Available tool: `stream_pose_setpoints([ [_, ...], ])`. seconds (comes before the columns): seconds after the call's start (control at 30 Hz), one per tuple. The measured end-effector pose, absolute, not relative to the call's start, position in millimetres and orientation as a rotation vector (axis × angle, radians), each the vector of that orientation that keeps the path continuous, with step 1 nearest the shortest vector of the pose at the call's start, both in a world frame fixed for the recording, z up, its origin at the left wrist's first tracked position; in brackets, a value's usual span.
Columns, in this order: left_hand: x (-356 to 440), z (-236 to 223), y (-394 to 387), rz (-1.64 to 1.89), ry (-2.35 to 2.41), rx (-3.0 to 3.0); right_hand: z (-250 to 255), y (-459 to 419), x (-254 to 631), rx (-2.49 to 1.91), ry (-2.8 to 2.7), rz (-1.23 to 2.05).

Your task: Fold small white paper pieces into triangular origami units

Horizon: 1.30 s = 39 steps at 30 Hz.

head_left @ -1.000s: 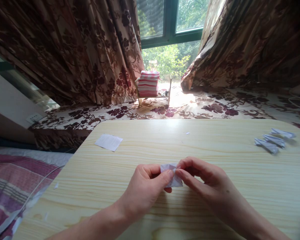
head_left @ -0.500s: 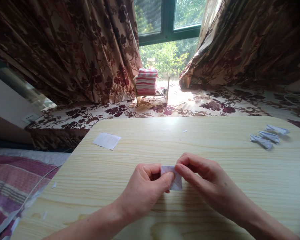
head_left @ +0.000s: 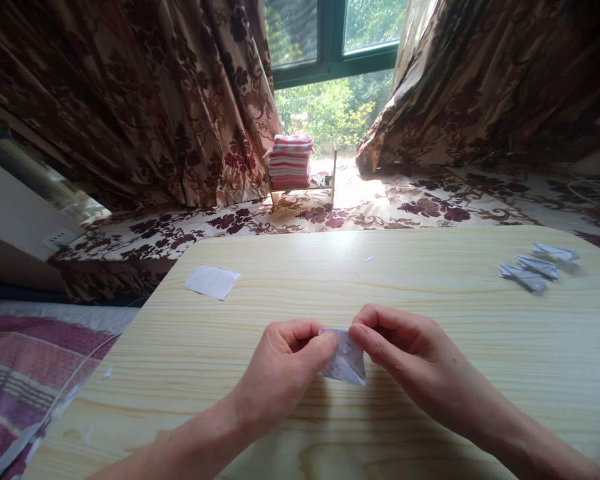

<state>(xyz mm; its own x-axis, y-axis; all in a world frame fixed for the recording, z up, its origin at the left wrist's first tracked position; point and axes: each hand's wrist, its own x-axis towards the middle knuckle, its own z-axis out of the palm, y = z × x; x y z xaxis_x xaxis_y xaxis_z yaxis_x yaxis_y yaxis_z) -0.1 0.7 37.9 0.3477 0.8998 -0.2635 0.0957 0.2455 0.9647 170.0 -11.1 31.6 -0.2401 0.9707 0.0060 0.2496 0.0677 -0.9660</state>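
Observation:
Both my hands pinch a small folded piece of white paper (head_left: 347, 361) just above the light wooden table (head_left: 430, 413). My left hand (head_left: 283, 373) grips its left side between thumb and curled fingers. My right hand (head_left: 405, 350) pinches its upper right corner with thumb and forefinger. The paper hangs as a small triangle with its point toward me.
Three folded paper pieces (head_left: 533, 267) lie at the table's far right. A flat white paper slip (head_left: 211, 281) lies at the far left. Beyond the table are a floral-covered ledge (head_left: 430, 200), curtains, a window and a striped cloth stack (head_left: 290, 161). A striped blanket (head_left: 25, 373) lies left.
The paper has opened out a little between my fingers and now shows a larger triangular flap pointing down. Both hands stay in nearly the same place.

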Motion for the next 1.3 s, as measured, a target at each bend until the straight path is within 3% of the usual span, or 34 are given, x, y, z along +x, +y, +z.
stream_pose_setpoints([
  [1.3, 0.1, 39.4, 0.6, 0.782, 1.066, 1.27, 24.8, -11.1, 168.7, -1.205, -1.624, 1.134],
])
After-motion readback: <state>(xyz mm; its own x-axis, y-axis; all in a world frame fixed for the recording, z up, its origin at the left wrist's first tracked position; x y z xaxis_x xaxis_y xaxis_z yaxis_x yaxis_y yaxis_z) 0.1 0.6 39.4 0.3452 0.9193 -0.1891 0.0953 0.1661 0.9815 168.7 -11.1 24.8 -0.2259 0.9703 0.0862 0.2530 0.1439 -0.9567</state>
